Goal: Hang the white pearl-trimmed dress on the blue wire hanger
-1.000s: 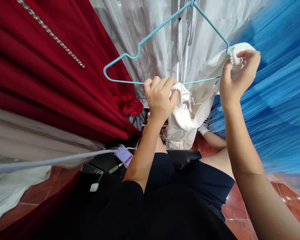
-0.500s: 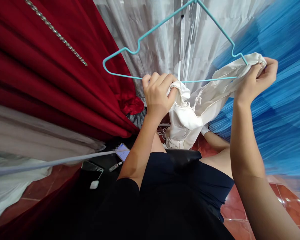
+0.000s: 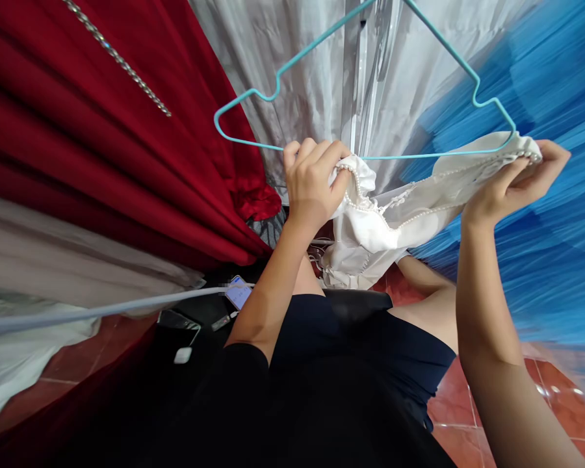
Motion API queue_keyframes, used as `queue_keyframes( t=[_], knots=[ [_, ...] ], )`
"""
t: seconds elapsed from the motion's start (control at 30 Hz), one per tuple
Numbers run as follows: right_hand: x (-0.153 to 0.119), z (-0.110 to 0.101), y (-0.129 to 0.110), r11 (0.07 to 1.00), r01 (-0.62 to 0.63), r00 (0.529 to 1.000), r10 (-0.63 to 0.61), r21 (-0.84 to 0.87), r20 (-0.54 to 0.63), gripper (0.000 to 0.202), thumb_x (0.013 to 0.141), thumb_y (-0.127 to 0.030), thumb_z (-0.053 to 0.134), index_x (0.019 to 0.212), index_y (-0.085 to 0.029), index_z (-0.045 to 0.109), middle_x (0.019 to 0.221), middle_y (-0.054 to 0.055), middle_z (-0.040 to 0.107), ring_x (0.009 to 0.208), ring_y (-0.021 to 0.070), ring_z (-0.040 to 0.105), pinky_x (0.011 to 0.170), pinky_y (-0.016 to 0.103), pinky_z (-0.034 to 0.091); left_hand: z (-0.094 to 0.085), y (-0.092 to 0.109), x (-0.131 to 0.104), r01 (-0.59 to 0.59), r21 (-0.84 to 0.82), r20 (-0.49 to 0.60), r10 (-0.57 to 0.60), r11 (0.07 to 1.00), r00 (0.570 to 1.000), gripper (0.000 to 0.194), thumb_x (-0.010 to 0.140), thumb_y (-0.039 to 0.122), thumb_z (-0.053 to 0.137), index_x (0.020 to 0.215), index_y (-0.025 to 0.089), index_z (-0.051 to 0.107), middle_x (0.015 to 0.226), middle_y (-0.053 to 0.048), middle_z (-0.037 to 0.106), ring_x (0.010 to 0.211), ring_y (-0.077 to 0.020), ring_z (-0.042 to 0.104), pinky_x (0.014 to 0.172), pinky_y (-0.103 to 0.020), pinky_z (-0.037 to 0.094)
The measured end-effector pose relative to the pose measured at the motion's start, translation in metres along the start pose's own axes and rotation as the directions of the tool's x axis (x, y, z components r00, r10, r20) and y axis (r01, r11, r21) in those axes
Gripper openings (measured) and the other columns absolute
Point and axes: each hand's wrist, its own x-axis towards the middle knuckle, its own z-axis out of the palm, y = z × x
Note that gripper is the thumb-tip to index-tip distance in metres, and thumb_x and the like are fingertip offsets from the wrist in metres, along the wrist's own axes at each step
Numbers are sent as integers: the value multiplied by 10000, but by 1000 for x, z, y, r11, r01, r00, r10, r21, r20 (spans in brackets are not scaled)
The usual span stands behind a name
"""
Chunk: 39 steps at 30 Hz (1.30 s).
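A white dress (image 3: 375,227) edged with pearl-like beads hangs between my two hands. My left hand (image 3: 314,175) is closed on the garment's left beaded part and lies against the bottom bar of a light-blue hanger (image 3: 404,156). At the right, my right hand (image 3: 517,175) pinches the other beaded edge of the dress, just beyond the hanger's right end. That end of the hanger lies against the fabric by my right fingers; its left end is bare. The lower part of the dress drops toward the floor in front of my knees.
Red fabric (image 3: 127,143) hangs at the left, blue tulle (image 3: 556,247) at the right, and white-grey cloth (image 3: 307,71) behind the hanger. A phone (image 3: 238,292), cables and a white plug (image 3: 182,355) lie on a black surface beside my left arm. The floor has red tiles (image 3: 453,403).
My right hand has moved right and slightly down, stretching the dress. The hanger's right end has come out of the fabric's fold. My left hand has barely moved.
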Motion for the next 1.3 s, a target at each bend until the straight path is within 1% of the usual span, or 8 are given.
queue_keyframes(
  t=[0.13, 0.27, 0.4, 0.53, 0.7, 0.97, 1.1, 1.3],
  knots=[
    [-13, -15, -27, 957, 290, 951, -291, 18, 102, 186, 996, -237, 457, 1037, -165, 624, 931, 62, 561, 858, 162, 562, 781, 368, 475, 0, 2, 0, -1, 23, -20, 1, 1000, 1000, 98, 926, 206, 536, 927, 249, 625, 953, -48, 675, 1081, -307, 573, 1082, -506, 309],
    [-21, -10, -71, 942, 328, 939, -334, 73, 81, 233, 1001, -301, 453, 1005, -215, 670, 882, 62, 564, 881, 186, 552, 805, 404, 450, 0, 5, -1, -7, 44, -31, 8, 999, 999, 102, 925, 193, 537, 931, 245, 625, 951, -49, 679, 1077, -309, 575, 1069, -509, 321],
    [-26, 10, -116, 875, 455, 878, -471, 163, 80, 210, 974, -295, 462, 1035, -205, 642, 868, 72, 581, 874, 192, 562, 744, 381, 457, 2, 6, -3, -15, 31, -33, 16, 999, 999, 106, 921, 183, 534, 929, 236, 626, 966, -52, 679, 1088, -312, 573, 1071, -508, 303],
    [-27, 38, -131, 941, 283, 873, -332, 183, 358, 267, 1018, -355, 375, 998, -218, 602, 919, 67, 610, 879, 188, 598, 789, 369, 497, 2, 4, -3, -25, 20, -17, 25, 999, 1000, 117, 943, 214, 508, 938, 224, 624, 977, -55, 675, 1095, -319, 569, 1068, -520, 291],
    [-35, 70, -115, 999, 34, 746, 1, -39, 666, 297, 1026, -457, 383, 1009, -228, 571, 783, 19, 555, 775, 183, 579, 890, 417, 479, 4, -1, -5, -43, 50, -18, 44, 998, 999, 149, 956, 213, 487, 973, 227, 634, 968, -57, 666, 1114, -323, 565, 1089, -534, 274],
    [-44, 60, -118, 989, 98, 792, -8, -114, 611, 353, 1034, -480, 342, 978, -205, 555, 844, 36, 569, 816, 193, 559, 939, 473, 442, -2, -6, -10, -147, -3, -32, 147, 989, 989, 299, 942, 129, 443, 1145, 253, 624, 1149, -47, 636, 1187, -283, 550, 1135, -528, 315],
    [-41, 57, -123, 988, 123, 795, -38, -99, 606, 371, 1034, -488, 320, 965, -209, 554, 827, 34, 567, 757, 178, 530, 900, 447, 448, -16, -14, -17, -162, -121, -253, 127, 979, 959, 357, 866, 86, 470, 1132, 252, 641, 1253, -63, 554, 1175, -246, 564, 1028, -429, 468],
    [-36, 54, -127, 988, 108, 764, -10, -112, 645, 270, 1011, -400, 367, 937, -217, 552, 818, 37, 578, 737, 179, 507, 841, 410, 437, -47, -59, -31, -81, -324, -498, -97, 942, 862, 269, 769, 89, 491, 987, 162, 631, 906, -46, 602, 799, -177, 607, 713, -308, 510]
  ],
)
